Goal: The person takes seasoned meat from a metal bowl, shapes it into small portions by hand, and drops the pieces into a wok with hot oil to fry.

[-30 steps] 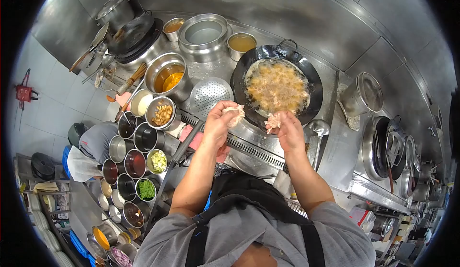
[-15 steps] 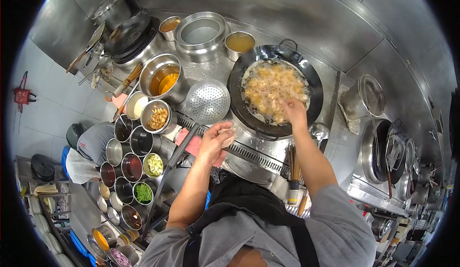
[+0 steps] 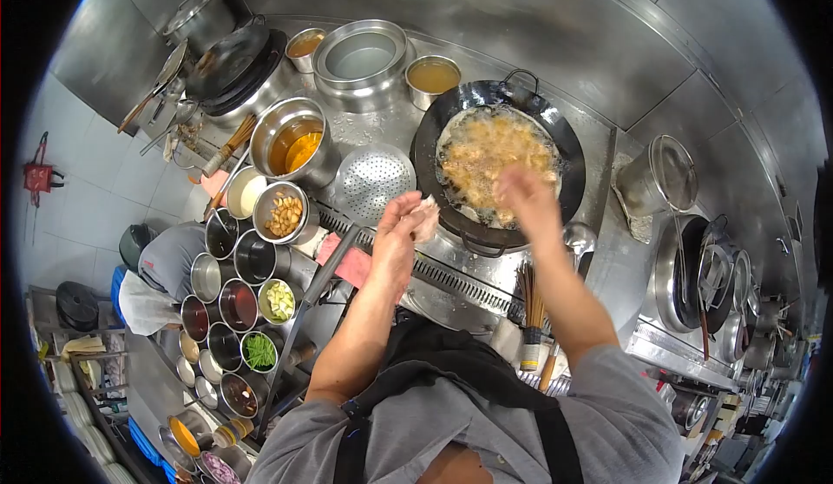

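Observation:
In the head view a black wok point(image 3: 568, 150) holds bubbling oil with several golden pieces of food point(image 3: 490, 150) in it. My right hand point(image 3: 528, 202) is over the near part of the wok, smeared by motion, so its fingers and anything in them cannot be made out. Nearer to me and to the left, my left hand point(image 3: 397, 241) is closed on a pale raw meat piece point(image 3: 426, 218), beside the wok's near left rim. A perforated steel skimmer point(image 3: 376, 184) lies just beyond my left hand.
Left stand a pot of oil point(image 3: 295, 141), a bowl of brown chunks point(image 3: 282, 213) and several ingredient pots point(image 3: 239, 302). A ladle point(image 3: 580, 238) and bamboo brush point(image 3: 531, 302) are near my right forearm. A strainer pot point(image 3: 657, 176) stands right. Another person's grey sleeve point(image 3: 169, 263) shows left.
My right hand went from holding pale meat at the near rim to over the oil, then drew back slightly, its meat no longer visible. My left hand has kept its piece.

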Demonstrator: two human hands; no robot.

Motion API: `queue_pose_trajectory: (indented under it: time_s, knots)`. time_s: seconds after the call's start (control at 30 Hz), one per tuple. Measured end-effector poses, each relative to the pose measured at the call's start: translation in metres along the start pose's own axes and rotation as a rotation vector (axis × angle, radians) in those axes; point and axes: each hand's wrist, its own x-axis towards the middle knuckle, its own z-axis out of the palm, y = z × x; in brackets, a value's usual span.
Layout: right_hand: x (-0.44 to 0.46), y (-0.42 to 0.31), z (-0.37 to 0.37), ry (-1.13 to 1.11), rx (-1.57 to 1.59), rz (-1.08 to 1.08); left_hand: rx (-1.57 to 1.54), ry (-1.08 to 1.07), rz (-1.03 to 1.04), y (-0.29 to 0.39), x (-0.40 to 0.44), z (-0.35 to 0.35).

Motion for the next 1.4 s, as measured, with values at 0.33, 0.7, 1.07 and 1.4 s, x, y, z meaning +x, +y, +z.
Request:
queue_pose_trajectory:
  time_s: [0.33,0.7,1.07,1.4]
  knots:
    - [-0.068,-0.047,0.041,-0.112,-0.241,-0.155,-0.005,-0.333,0.128,0.013,-0.021,0.028]
    - [-0.09,-0.064,0.046,-0.243,-0.613,-0.515,0.415,-0.402,-0.001,0.024,-0.022,0.011]
    - [-0.093,-0.045,0.046,-0.216,-0.546,-0.504,0.348,-0.405,-0.086,0.01,-0.017,0.004]
    - [-0.09,-0.018,0.031,-0.096,0.664,0.207,-0.134,-0.239,-0.163,0.021,-0.008,0.008]
